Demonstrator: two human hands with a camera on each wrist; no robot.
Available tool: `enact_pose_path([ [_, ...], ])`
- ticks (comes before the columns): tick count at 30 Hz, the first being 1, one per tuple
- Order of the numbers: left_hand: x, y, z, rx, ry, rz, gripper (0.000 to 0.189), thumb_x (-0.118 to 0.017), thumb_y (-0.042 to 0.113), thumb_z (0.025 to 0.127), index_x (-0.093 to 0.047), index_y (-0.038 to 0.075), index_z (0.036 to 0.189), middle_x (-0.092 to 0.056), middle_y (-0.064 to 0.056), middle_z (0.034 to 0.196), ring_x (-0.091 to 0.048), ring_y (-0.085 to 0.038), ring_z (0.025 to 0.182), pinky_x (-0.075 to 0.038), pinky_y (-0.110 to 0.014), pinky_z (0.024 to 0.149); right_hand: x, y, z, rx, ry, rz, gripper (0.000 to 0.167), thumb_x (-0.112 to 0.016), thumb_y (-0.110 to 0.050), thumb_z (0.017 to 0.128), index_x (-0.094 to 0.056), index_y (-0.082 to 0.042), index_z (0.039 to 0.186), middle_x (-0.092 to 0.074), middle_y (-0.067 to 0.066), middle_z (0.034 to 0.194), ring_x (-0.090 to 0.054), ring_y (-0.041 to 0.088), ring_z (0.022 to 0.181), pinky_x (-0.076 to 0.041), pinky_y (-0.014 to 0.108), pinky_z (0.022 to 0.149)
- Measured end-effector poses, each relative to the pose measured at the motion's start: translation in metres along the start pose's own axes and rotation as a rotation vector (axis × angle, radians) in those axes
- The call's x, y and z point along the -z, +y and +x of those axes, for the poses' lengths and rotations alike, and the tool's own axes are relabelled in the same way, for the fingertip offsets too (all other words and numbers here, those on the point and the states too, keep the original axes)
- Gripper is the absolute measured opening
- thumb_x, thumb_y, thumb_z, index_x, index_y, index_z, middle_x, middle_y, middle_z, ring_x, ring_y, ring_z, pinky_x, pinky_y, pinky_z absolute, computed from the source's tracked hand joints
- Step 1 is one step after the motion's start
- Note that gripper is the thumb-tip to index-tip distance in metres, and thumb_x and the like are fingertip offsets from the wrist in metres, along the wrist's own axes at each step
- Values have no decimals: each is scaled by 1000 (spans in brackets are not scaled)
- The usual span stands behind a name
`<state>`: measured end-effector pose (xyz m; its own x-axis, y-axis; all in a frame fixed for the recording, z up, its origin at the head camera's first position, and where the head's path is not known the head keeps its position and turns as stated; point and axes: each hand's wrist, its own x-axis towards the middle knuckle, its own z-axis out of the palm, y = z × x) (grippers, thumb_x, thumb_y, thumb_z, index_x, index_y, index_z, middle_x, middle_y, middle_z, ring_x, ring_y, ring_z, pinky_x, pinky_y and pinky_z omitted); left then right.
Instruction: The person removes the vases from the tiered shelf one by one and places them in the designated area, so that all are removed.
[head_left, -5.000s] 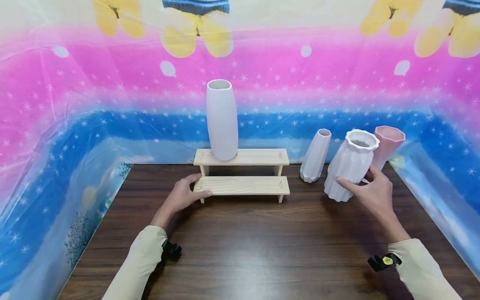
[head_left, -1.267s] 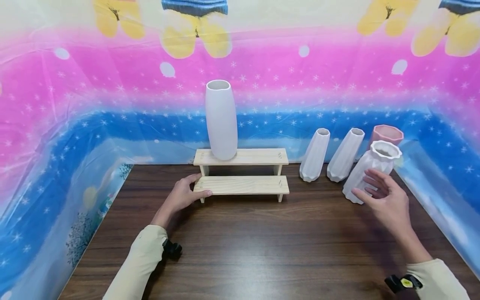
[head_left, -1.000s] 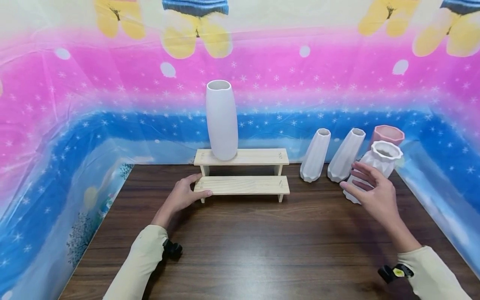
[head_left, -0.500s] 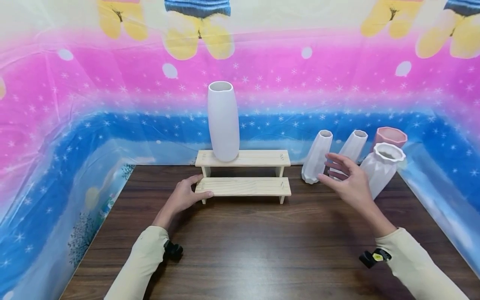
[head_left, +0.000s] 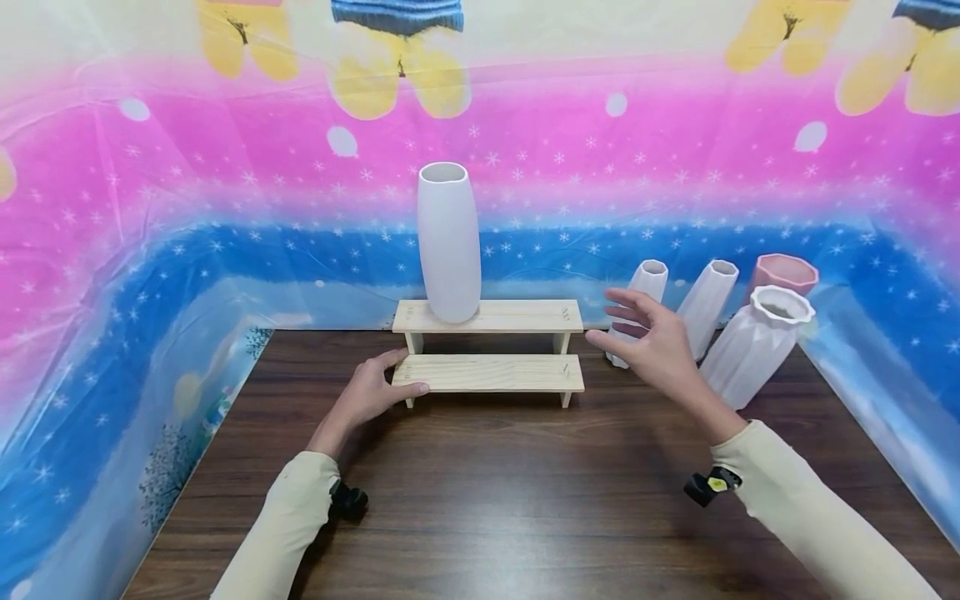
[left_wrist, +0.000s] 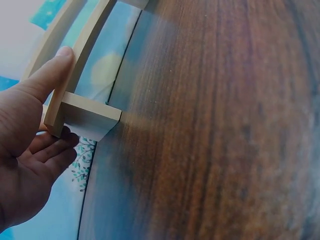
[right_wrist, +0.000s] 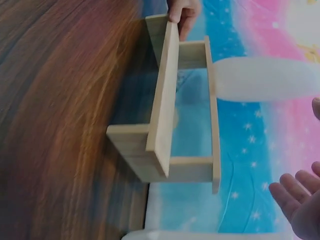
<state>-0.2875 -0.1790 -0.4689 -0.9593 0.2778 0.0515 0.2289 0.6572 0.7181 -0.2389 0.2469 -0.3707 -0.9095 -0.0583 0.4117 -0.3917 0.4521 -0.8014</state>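
Note:
My left hand [head_left: 367,390] grips the left end of a two-step wooden stand [head_left: 487,372], its thumb on top of the lower board. In the left wrist view the fingers [left_wrist: 56,152] reach below that board's end. A tall white vase [head_left: 450,242] stands on the left part of the upper step. My right hand [head_left: 651,343] is in front of a slim white vase [head_left: 654,285], partly hiding it, with fingers spread and holding nothing. Beside that stand a second slim white vase [head_left: 708,308] and a wider white vase with a scalloped rim [head_left: 757,350].
A pink vase [head_left: 784,273] stands behind the scalloped one, mostly hidden. Everything rests on a dark wood table [head_left: 480,492]. A printed pink and blue cloth [head_left: 540,175] hangs along the table's back and sides.
The scalloped vase, earlier held in my right hand, was set down farther right and let go, uncovering the second slim vase. My right hand has since moved left. My left hand has stayed.

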Motion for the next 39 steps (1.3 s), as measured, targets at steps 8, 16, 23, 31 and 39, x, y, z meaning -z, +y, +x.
enact_pose_path([
  [8, 0, -1, -1, -13, 4, 12, 92, -80, 51, 86, -44, 0, 153, -46, -22, 155, -49, -37, 138, -46, -55, 106, -19, -13, 19, 35, -41, 3, 66, -87, -38, 83, -61, -18, 141, -65, 6, 138, -65, 29, 123, -54, 46, 99],
  [16, 1, 1, -1, -22, 6, 14, 90, -81, 48, 87, -45, 0, 153, -47, -22, 154, -48, -38, 139, -45, -56, 108, -34, -33, 40, 45, -132, 7, 68, -86, -38, 84, -58, -20, 144, -61, 6, 143, -63, 29, 126, -53, 47, 101],
  [23, 1, -1, -1, -28, 3, 12, 91, -80, 50, 87, -44, 0, 153, -47, -21, 154, -48, -38, 139, -45, -56, 107, -48, -48, 61, 81, -186, -30, 73, -85, -43, 84, -55, -23, 147, -57, 4, 148, -62, 26, 127, -53, 46, 101],
  [31, 1, -1, -1, -34, 5, 10, 91, -80, 50, 86, -45, -1, 153, -47, -22, 154, -48, -37, 139, -45, -55, 107, -68, -54, 83, 103, -212, -58, 82, -83, -55, 81, -51, -26, 151, -55, 2, 150, -57, 24, 134, -51, 44, 105],
  [39, 0, -1, 0, -27, 6, 7, 91, -80, 50, 86, -44, 0, 153, -47, -21, 155, -48, -36, 139, -46, -55, 107, -95, -58, 102, 66, -217, -33, 88, -85, -53, 81, -48, -16, 152, -51, 8, 153, -57, 27, 135, -51, 47, 105],
])
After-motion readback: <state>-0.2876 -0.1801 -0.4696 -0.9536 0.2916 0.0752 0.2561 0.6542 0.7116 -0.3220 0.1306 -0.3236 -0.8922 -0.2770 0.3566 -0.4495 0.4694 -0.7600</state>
